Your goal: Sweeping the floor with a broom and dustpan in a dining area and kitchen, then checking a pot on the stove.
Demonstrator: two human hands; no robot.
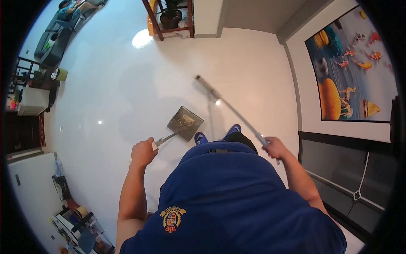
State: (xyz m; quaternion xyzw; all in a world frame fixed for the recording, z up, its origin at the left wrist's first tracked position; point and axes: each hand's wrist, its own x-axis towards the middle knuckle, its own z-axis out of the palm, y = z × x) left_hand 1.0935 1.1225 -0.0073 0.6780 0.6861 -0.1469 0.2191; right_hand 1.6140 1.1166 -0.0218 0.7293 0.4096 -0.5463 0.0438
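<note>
My left hand [143, 153] is closed around the pale handle end of a long-handled dustpan [193, 129]. The square grey pan rests at floor level in front of my feet, with brownish debris [187, 119] lying in it. In my right hand [275, 148] is the grey pole of a floor broom [241, 118], slanting forward and to the left. Its narrow head [206, 85] is on or close to the floor beyond the dustpan, apart from it. The bristles or blade are too blurred to tell. My blue slippers [201, 138] stand just behind the pan.
Glossy white floor tiles [104, 95] surround me. A wooden plant stand [176, 30] with a potted plant is ahead. On the right are a wall picture [352, 70] and a dark glazed panel [333, 158]. A sofa [55, 43] with a person sits far left; clutter [82, 228] lies lower left.
</note>
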